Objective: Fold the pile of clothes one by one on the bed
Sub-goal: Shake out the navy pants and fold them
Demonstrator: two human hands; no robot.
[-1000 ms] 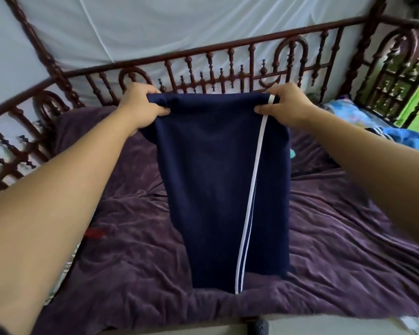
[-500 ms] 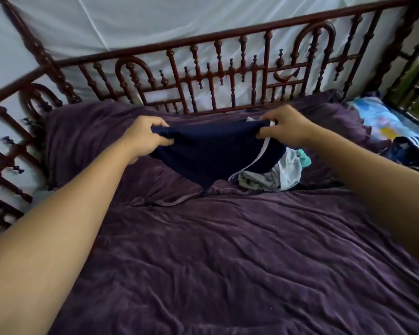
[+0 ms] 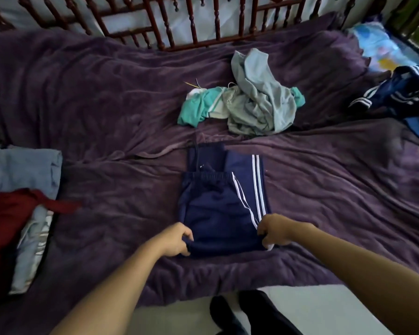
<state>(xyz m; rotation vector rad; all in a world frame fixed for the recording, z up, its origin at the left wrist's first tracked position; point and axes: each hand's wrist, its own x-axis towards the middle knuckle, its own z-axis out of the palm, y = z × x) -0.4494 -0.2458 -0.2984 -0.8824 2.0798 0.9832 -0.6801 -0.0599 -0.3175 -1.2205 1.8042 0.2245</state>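
Observation:
Navy track pants [image 3: 218, 209] with white side stripes lie folded flat on the purple bedspread [image 3: 107, 112], near the bed's front edge. My left hand [image 3: 178, 239] pinches the near left corner of the fold. My right hand [image 3: 275, 229] pinches the near right corner, by the stripes. A crumpled heap of grey and teal clothes [image 3: 249, 102] lies beyond the pants, toward the headboard.
A stack of clothes, dark red [image 3: 3, 226] over light blue [image 3: 22, 170], sits at the left edge. A navy striped garment [image 3: 397, 93] and a blue printed pillow [image 3: 377, 44] lie at the far right. The wooden spindle rail [image 3: 191, 20] bounds the far side. The floor shows below.
The pants hung in the air from both hands, then were lowered and laid down in a fold on the bed. Both hands came back toward me, still holding the near edge.

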